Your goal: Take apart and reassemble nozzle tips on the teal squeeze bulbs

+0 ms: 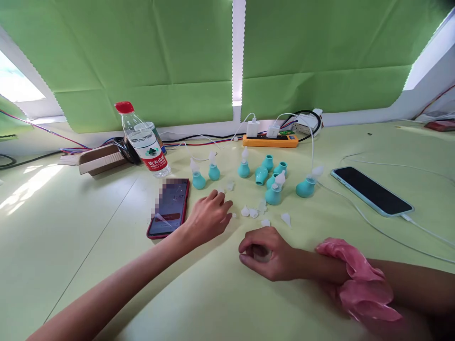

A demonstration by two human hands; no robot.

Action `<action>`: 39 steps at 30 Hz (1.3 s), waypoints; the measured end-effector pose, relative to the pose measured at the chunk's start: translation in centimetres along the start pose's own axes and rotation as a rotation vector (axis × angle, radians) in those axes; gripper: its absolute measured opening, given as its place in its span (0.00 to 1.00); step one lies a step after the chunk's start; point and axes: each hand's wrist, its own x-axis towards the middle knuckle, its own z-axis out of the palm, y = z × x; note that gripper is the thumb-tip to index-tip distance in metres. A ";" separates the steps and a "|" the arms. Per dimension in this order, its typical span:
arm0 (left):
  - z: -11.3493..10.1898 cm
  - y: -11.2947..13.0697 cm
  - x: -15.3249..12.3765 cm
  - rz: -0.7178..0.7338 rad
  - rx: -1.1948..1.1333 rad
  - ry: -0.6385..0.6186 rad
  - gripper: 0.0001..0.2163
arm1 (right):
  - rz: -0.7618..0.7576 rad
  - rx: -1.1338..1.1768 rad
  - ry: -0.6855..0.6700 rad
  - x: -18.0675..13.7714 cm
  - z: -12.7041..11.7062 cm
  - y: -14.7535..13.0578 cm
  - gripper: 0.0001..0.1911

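My left hand [209, 215] reaches over the pale green table, fingers curled down onto small clear silicone tips [249, 211] scattered in front of it; whether it grips one I cannot see. My right hand [266, 253] rests on the table curled into a loose fist, with something pale partly hidden inside. A pink scrunchie [355, 279] sits on that wrist. Behind the tips stand several teal rubber bulbs [273, 194], some with clear tips fitted, some bare [261, 174].
A red-cased phone [168, 207] lies left of my left hand. A water bottle [144, 140] and cardboard box [101, 158] stand further back left. A second phone [371, 190] charges at the right, its cable trailing. An orange power strip [270, 140] lies by the wall.
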 end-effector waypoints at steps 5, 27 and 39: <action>0.7 -0.4 -0.2 -0.080 -0.077 -0.167 0.08 | -0.123 -0.316 0.028 0.4 -0.1 1.2 0.04; 0.5 1.1 -1.4 -0.620 -1.668 -0.197 0.07 | -0.076 -0.099 0.272 1.1 -0.4 1.6 0.06; 0.7 -2.1 -0.6 -0.250 -0.416 0.190 0.10 | -0.048 -0.102 0.368 1.0 -0.2 1.9 0.04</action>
